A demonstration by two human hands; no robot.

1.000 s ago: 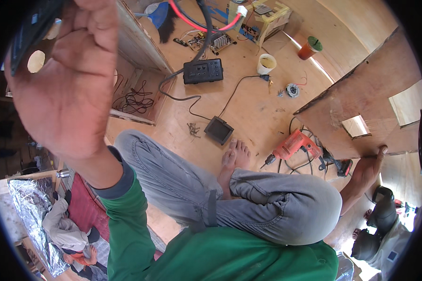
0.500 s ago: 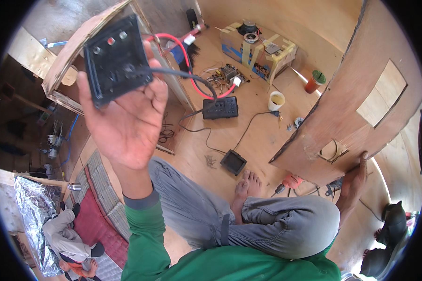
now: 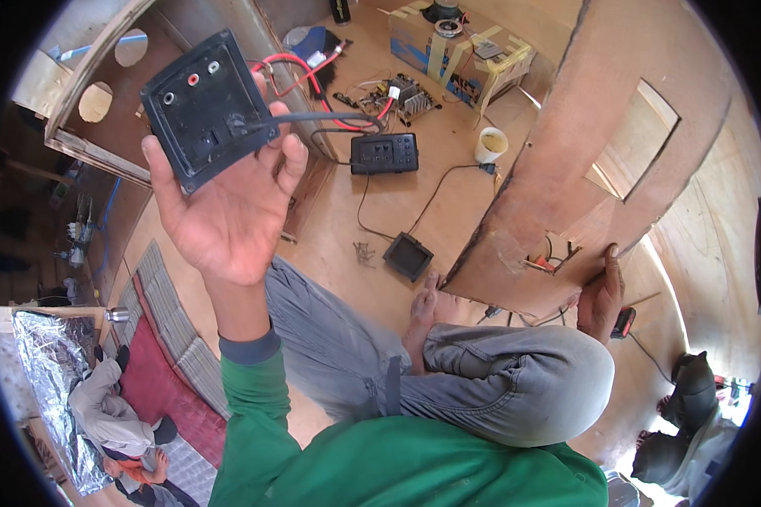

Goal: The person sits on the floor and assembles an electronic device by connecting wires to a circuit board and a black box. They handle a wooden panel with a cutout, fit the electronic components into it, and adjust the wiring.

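Black socket plate [image 3: 201,114] is hanging in the air, tilted, to the left of and above the black control box [image 3: 383,154] on the floor, its three round sockets and dark face showing while its back is staying out of sight. The left hand [image 3: 232,220] is grasping it from below, the thumb pressing at its left edge; some of the other fingers are disappearing behind it, so their tips are impossible to make out. A dark cable [image 3: 325,122] is running from the plate toward the control box, and red wires [image 3: 294,59] are looping out from behind the plate, hiding where they begin. To the right of the control box, a wooden board [image 3: 516,194] with cut-outs is leaning at a slant, and the right hand [image 3: 600,296] is touching its lower edge, thumb showing; the remaining fingers are hiding behind it, and one cannot tell how tightly they are closing. The board is also covering most of some cables [image 3: 533,318]. Below the control box, a small black frame [image 3: 408,257] is lying beside a blurry heap of screws [image 3: 364,253]; above it, a circuit board [image 3: 406,97] is sitting, its small parts blurring together.
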